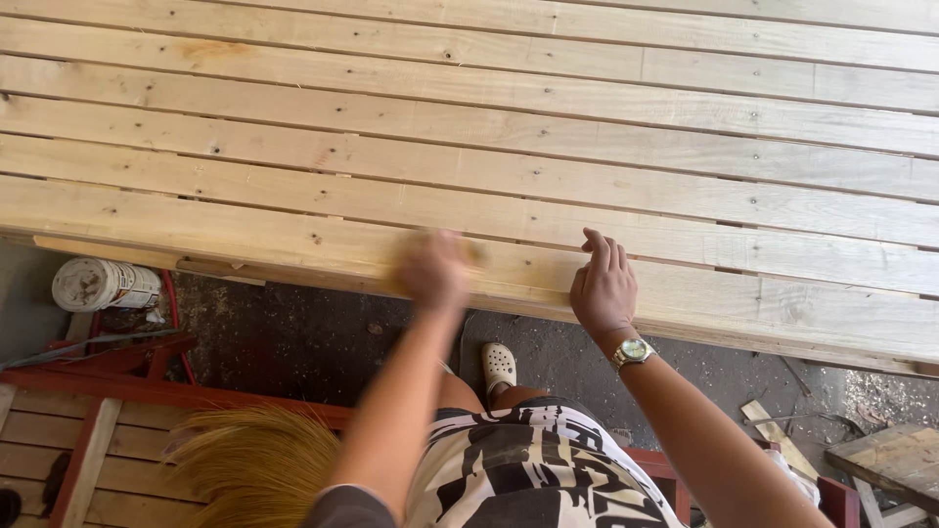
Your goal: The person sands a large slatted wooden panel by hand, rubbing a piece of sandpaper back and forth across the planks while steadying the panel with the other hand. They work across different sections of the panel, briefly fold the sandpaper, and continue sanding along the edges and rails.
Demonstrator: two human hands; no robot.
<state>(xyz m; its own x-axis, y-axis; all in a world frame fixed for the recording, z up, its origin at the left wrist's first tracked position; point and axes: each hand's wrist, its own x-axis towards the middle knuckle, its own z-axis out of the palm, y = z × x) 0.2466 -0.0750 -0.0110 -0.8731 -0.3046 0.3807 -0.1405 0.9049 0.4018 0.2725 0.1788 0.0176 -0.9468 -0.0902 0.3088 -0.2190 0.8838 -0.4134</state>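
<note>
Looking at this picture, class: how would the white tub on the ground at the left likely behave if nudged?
The white tub lies on its side, so it would probably roll. Its smeared surface suggests a rough, unslippery hold. It looks rigid rather than floppy; its weight cannot be judged.

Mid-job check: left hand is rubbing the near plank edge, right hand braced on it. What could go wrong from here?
1. The left hand is motion-blurred over the raw near plank; splinters are a likely hazard for bare skin.
2. The right hand rests close beside the rubbing path, so a stroke might hit its fingers.
3. Scrap wood lies on the ground near the foot; it could cause a trip.
</note>
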